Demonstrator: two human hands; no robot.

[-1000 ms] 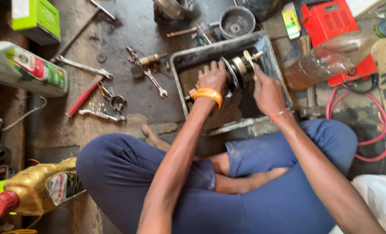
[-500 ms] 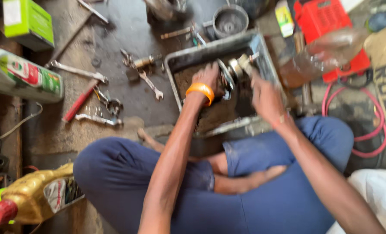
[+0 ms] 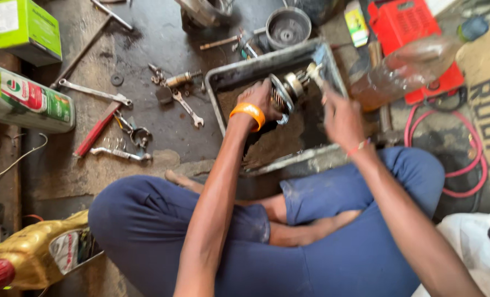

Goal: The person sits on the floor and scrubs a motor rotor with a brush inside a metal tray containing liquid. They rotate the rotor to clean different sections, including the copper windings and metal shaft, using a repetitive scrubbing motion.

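- A person in blue clothing sits cross-legged on a stained, oily workshop floor (image 3: 162,132), seen from above, both bare arms reaching forward over the knees.
- A grimy rectangular metal tray (image 3: 223,110) lies on the floor just beyond the knees, its bottom coated in brown sludge.
- A round metal engine part (image 3: 290,88), ribbed with a shaft at one end, is held over the far half of the tray, lying roughly sideways.
- The left hand (image 3: 262,102), an orange band at the wrist, is clamped on the near end of the part.
- The right hand (image 3: 341,118), a thin red band at the wrist, is closed in a fist beside the shaft end; it seems to grip a small tool, though blur hides what it is. The two hands sit close together, with the part between them.
- A red machine casing (image 3: 407,27) and a clear plastic bottle of brown liquid (image 3: 399,71) lie right of the tray, a red hose (image 3: 475,165) looped nearby.
- A green-labelled oil can (image 3: 22,99) and a green box (image 3: 28,30) lie at far left; a gold oil bottle with a red cap (image 3: 33,256) sits beside the person's left knee.
- Spanners (image 3: 93,92), a red-handled tool (image 3: 97,129) and pliers (image 3: 134,132) are scattered left of the tray.
- A round grey metal bowl (image 3: 288,25) stands behind the tray.
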